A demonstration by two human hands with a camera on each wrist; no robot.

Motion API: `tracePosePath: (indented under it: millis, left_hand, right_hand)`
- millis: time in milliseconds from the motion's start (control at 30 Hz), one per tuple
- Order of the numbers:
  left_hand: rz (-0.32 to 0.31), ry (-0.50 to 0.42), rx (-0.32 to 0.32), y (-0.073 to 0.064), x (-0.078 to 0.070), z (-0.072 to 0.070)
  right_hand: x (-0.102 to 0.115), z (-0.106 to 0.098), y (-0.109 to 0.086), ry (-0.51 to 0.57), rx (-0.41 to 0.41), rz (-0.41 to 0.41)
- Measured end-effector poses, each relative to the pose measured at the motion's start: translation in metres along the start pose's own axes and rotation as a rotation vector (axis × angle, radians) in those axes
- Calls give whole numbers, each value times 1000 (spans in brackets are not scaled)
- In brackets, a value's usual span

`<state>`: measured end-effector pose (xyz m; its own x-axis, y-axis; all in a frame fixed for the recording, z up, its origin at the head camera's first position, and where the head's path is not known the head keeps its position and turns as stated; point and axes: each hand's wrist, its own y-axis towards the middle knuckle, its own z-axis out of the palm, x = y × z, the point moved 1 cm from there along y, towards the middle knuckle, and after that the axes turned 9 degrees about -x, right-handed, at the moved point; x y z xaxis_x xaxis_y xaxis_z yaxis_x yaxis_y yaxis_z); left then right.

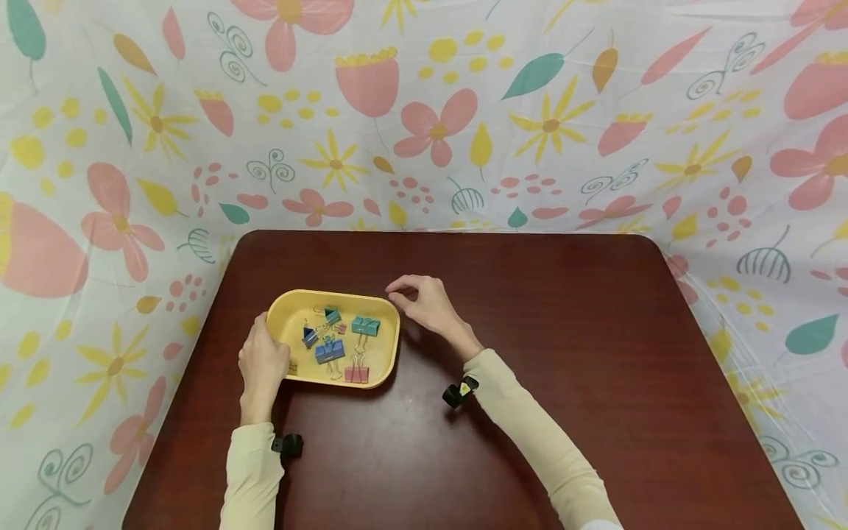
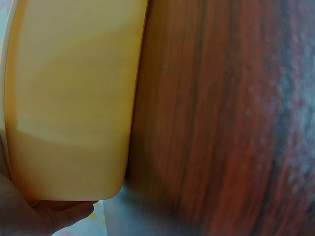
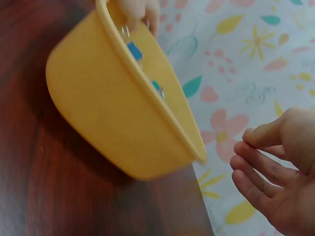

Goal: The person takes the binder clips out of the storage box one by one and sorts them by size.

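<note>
A yellow plastic tray [image 1: 386, 352] is at the left half of the table, holding several binder clips. Among them are a teal clip [image 1: 366, 325], a blue clip [image 1: 329, 352] and a pink clip [image 1: 356, 375], with smaller ones around. My left hand [image 1: 261, 361] grips the tray's left end, its thumb over the rim. Beyond the tray's far right corner is my right hand [image 1: 427, 303], fingers loosely bent and holding nothing. The right wrist view shows a gap between that hand [image 3: 275, 172] and the tray [image 3: 108, 98]. Whether the tray is off the table I cannot tell.
The dark reddish-brown wooden table [image 1: 563, 353] extends to the right and in front of the tray. A floral cloth [image 1: 437, 147] hangs behind the table and along both sides. Each wrist wears a small black camera, such as the right one [image 1: 457, 394].
</note>
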<state>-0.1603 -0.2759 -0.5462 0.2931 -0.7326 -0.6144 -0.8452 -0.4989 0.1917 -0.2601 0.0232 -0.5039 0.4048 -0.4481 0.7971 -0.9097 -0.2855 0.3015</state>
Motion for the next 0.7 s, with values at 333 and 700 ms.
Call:
tracePosePath:
  millis: [333,700]
  left_hand:
    - [13,-1,7,4,-3,1]
    - [-16,18,12,3,1,2]
  right_hand:
    - [16,32,-6,10,97,-81]
    - [18,62,-16,-170,231,-160]
